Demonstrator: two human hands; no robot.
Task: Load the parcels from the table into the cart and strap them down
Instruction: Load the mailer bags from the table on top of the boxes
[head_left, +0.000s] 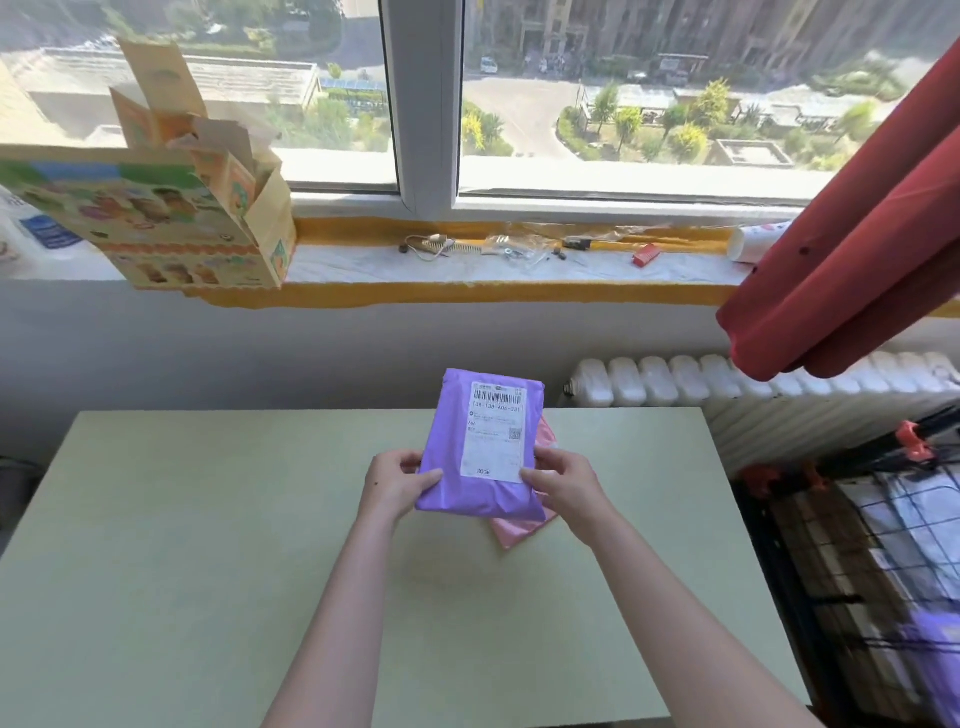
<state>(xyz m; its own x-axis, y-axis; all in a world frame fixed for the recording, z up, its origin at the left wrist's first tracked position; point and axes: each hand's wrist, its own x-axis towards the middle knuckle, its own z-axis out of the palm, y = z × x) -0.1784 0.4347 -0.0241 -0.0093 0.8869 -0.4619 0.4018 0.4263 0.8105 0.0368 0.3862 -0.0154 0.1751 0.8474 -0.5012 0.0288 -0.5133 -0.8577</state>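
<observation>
Spanning the lower view, the pale green rectangular tabletop (208, 545) has a black wire-mesh cart (883, 519) just off its right edge. Toward the far edge, a purple plastic mailer parcel with a white label (447, 441) is tilted up, and a pink plastic parcel (514, 532) peeks from behind it. Both forearms reach forward. The left hand (397, 483) and right hand (563, 486) pinch the purple one's lower sides, thumbs in front, fingers curled behind.

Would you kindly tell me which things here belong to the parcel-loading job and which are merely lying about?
For the job: purple parcel, gripped by left hand and right hand; pink parcel beneath it; table; cart.
Lying about: printed box, sill clutter, paper cup, curtain, radiator.
</observation>
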